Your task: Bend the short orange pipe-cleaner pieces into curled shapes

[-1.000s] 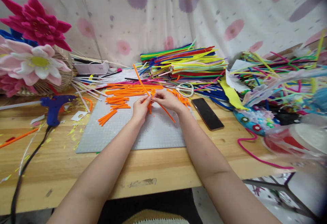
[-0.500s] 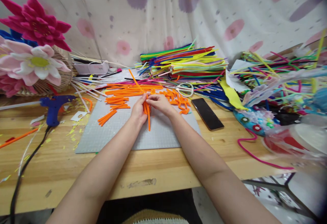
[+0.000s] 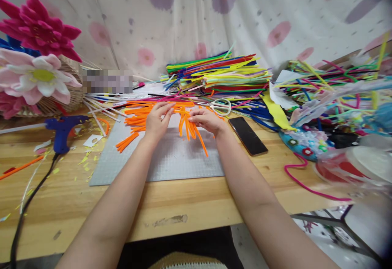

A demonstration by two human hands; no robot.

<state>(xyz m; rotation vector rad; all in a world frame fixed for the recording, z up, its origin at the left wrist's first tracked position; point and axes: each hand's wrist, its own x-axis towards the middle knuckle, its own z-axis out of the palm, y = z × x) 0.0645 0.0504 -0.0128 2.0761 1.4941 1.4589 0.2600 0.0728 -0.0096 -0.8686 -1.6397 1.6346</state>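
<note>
Orange pipe cleaners joined in a bunch (image 3: 188,126) hang from my right hand (image 3: 210,121), whose thumb and fingers pinch them at the side. Their loose ends fan downward, one longer than the others. My left hand (image 3: 157,122) is apart from the bunch, its thumb and fingers spread with nothing seen between them. It hovers by the cut orange pipe cleaners (image 3: 134,121) lying in rows on the grey cutting mat (image 3: 171,167). Bent orange pieces behind my right hand are mostly hidden by it.
White-handled scissors (image 3: 222,106) and a phone (image 3: 248,136) lie right of the mat. A blue glue gun (image 3: 63,132) with a black cord is at left. Colourful pipe cleaners (image 3: 217,72) are piled behind. Felt flowers (image 3: 44,75) stand at far left.
My hands have moved apart. The left has let go of the orange bunch and shifted left, fingers spreading; the right has carried the bunch slightly right.
</note>
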